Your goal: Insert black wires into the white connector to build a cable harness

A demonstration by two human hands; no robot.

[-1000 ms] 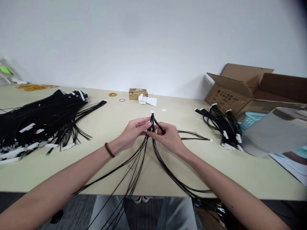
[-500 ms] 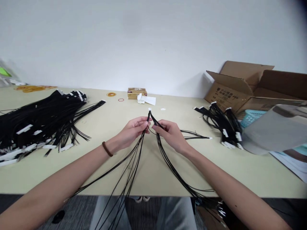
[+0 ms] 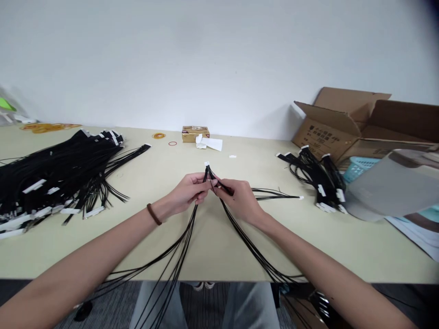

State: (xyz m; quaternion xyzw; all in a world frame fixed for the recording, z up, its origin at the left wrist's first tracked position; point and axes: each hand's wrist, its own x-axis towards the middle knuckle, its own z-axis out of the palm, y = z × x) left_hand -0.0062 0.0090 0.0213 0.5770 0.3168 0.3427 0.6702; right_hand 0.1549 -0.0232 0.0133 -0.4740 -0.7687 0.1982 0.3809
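Observation:
Between my two hands is a black wire harness (image 3: 236, 222) with a white connector (image 3: 206, 163) at its top end, pointing away from me. Below that connector the wires part into two bunches. My left hand (image 3: 192, 188) is closed around the left bunch, thumb pressed toward the fingers. My right hand (image 3: 237, 196) pinches the right bunch, its fingertips almost meeting the left thumb. Loose wire ends hang over the table's front edge on both sides. A thin branch of wires with a small white plug (image 3: 301, 198) lies on the table beyond my right hand.
A large pile of black harnesses (image 3: 61, 169) lies at left, a smaller pile (image 3: 317, 178) at right. Rubber bands (image 3: 158, 135), a tissue box (image 3: 195, 134), an open carton (image 3: 329, 132), a teal basket (image 3: 360, 168) and a grey cap (image 3: 387, 187) are also on the table (image 3: 212, 256).
The white connector has shifted slightly left and toward me. My right hand has moved left, so its fingertips are now closer to my left thumb.

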